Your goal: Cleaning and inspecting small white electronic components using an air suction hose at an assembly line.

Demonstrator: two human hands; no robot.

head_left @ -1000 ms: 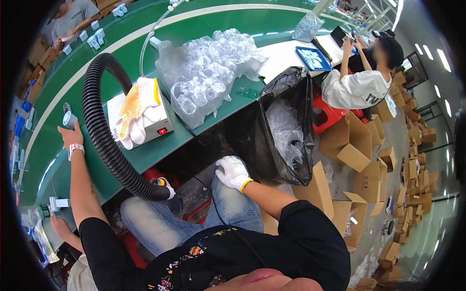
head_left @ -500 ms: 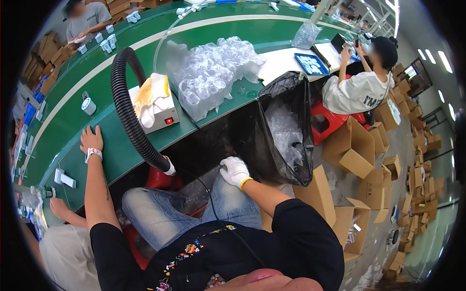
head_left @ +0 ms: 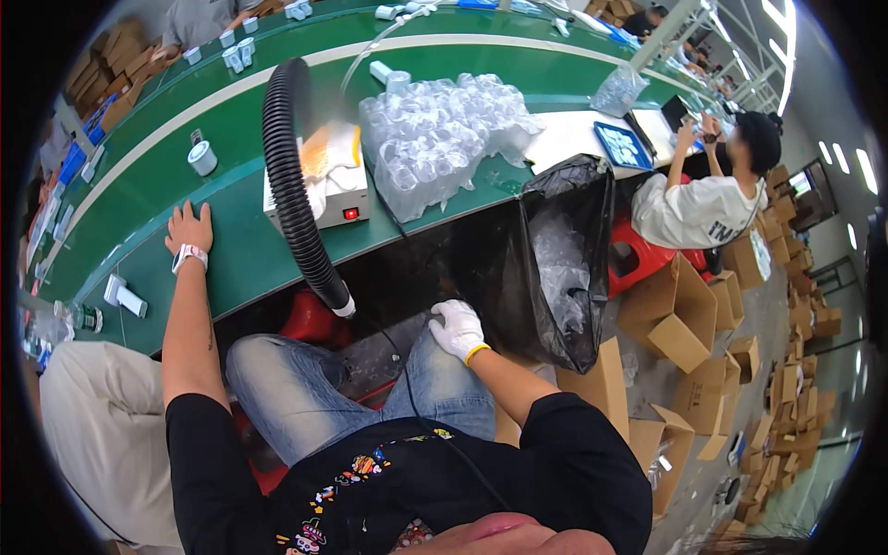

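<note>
My left hand (head_left: 190, 231), bare with a watch on the wrist, lies flat on the green worktable (head_left: 242, 264) with fingers apart and nothing in them. Beyond its fingertips stands a white cup-shaped part (head_left: 202, 158). Nearer me on the table is a white plastic piece (head_left: 126, 295) with a short handle-like arm. In a white glove with a yellow cuff, my right hand (head_left: 456, 330) rests over my knee, its fingers laid along the jeans and holding nothing visible. A black corrugated hose (head_left: 289, 176) arches past a box-shaped device (head_left: 344, 205) with a lit red switch; a glove (head_left: 331, 157) lies on top.
A heap of clear bagged plastic parts (head_left: 444, 139) covers the table ahead. Right of my knees hangs a black bin bag (head_left: 592, 268). Open cartons (head_left: 673, 310) stand on the floor. A co-worker (head_left: 708, 199) sits at the right by a blue tray (head_left: 622, 146). At left are another person's pale trousers (head_left: 102, 435).
The view has shifted, so the table sits lower and further right. A neighbour's hand beside the white piece at left has gone from view. Both my hands keep their places.
</note>
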